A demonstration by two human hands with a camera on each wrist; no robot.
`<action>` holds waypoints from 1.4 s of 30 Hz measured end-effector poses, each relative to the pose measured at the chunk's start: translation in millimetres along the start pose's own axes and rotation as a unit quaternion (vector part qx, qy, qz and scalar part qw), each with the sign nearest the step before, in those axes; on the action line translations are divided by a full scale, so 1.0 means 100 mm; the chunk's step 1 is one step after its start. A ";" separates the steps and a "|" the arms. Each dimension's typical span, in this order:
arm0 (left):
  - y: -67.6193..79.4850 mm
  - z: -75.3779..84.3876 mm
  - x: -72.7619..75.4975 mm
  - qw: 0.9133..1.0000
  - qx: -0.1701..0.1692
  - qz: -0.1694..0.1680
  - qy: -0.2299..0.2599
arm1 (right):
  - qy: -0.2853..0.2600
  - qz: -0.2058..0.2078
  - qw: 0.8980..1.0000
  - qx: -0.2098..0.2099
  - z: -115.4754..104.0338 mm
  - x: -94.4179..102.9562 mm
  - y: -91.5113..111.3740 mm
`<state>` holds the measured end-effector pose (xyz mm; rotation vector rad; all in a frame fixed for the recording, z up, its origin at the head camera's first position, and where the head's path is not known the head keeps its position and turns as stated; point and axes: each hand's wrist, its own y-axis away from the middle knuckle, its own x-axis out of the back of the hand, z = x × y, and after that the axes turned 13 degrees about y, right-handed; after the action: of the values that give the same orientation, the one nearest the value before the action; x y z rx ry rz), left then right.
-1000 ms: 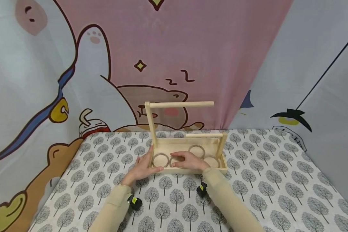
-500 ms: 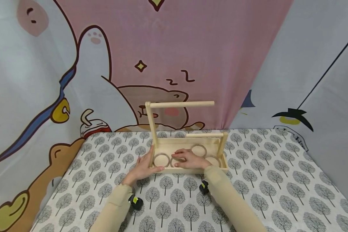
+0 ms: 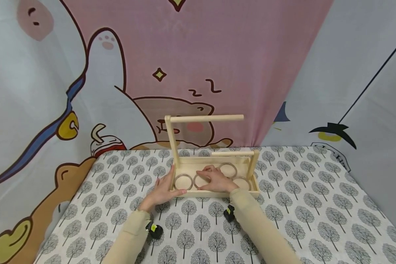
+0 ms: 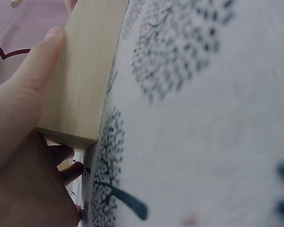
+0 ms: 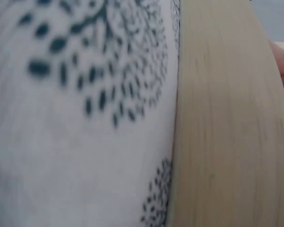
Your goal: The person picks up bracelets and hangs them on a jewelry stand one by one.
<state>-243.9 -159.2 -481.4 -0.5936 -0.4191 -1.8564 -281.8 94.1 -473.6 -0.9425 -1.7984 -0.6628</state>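
Observation:
In the head view, a pale wooden tray (image 3: pixel 214 194) carries a tall post with a rod and a shorter post with a rod. My left hand (image 3: pixel 161 190) holds its left end, thumb on the front wall and fingers along the side. Inside, my right hand (image 3: pixel 214 180) spans a translucent brownish ring (image 3: pixel 194 182) between thumb and forefinger, covering its right part. Another ring (image 3: pixel 175 182) lies to its left. A rear ring (image 3: pixel 228 163) sits by the right hand's knuckles, and a front right ring (image 3: pixel 241 178) is partly hidden by that hand.
The tall post's rod (image 3: pixel 207 118) overhangs the tray, its right end free. A lower rod (image 3: pixel 232 154) reaches left from the short post (image 3: pixel 252 165). The tree-print tablecloth (image 3: pixel 303 220) lies below; a cartoon curtain (image 3: pixel 237 66) hangs behind.
The rear ring has shifted slightly to the right. My right hand has moved a little, so more of the ring under its thumb and forefinger shows. The left hand stays put.

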 end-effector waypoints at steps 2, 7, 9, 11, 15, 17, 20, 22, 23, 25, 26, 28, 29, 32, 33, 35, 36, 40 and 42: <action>0.00 0.00 0.00 1.000 -0.001 0.002 -0.002 | -0.001 0.011 1.000 0.000 -0.02 0.00 0.00; 0.00 0.00 0.00 1.000 -0.001 0.000 0.001 | -0.006 0.037 0.999 0.005 -0.02 -0.03 0.00; 0.00 0.01 0.00 1.000 -0.003 0.000 0.004 | -0.018 0.044 0.999 0.005 -0.02 -0.04 -0.01; 0.00 0.01 0.00 1.000 -0.006 0.001 0.008 | -0.034 0.053 0.998 0.008 -0.01 -0.05 -0.02; 0.00 0.02 0.01 1.000 -0.007 0.000 0.010 | -0.067 0.066 0.995 0.013 0.01 -0.06 -0.02; 0.00 0.02 0.01 1.000 -0.006 -0.001 0.010 | -0.087 0.069 0.994 0.018 0.01 -0.06 -0.01; 0.01 0.02 0.01 1.000 -0.005 -0.003 0.010 | -0.123 0.065 0.990 0.025 0.01 -0.05 0.01; 0.02 0.02 0.01 1.000 -0.005 -0.003 0.011 | -0.149 0.063 0.986 0.033 0.02 -0.04 0.02; 0.02 0.02 0.01 1.000 -0.004 -0.004 0.011 | -0.161 0.064 0.984 0.039 0.02 -0.04 0.02; 0.01 0.02 0.01 1.000 -0.005 -0.004 0.010 | -0.184 0.067 0.979 0.053 0.03 -0.04 0.02; 0.01 0.03 0.01 1.000 -0.005 -0.003 0.011 | -0.194 0.068 0.977 0.059 0.04 -0.04 0.02; 0.01 0.03 0.01 1.000 -0.007 -0.002 0.011 | -0.210 0.069 0.973 0.065 0.04 -0.04 0.02; 0.01 0.03 0.01 1.000 -0.008 -0.002 0.010 | -0.216 0.069 0.972 0.065 0.04 -0.04 0.02; 0.01 0.04 0.01 1.000 -0.010 -0.001 0.010 | -0.224 0.068 0.970 0.058 0.02 -0.03 0.03; 0.02 0.04 0.01 1.000 -0.010 -0.001 0.011 | -0.228 0.067 0.970 0.055 0.01 -0.03 0.04; 0.02 0.04 0.01 1.000 -0.009 -0.002 0.010 | -0.233 0.066 0.969 0.053 -0.01 -0.02 0.04; 0.02 0.03 0.00 1.000 -0.009 -0.001 0.009 | -0.236 0.067 0.968 0.055 -0.02 -0.02 0.05; 0.01 0.02 0.00 1.000 -0.010 0.002 0.008 | -0.249 0.069 0.964 0.062 -0.05 -0.02 0.05; 0.01 0.01 -0.01 1.000 -0.010 0.003 0.009 | -0.253 0.073 0.962 0.067 -0.07 -0.01 0.06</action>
<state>-242.9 -158.4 -481.5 -0.5901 -0.3857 -1.8606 -273.1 91.1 -471.8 -1.2152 -2.1573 -0.2078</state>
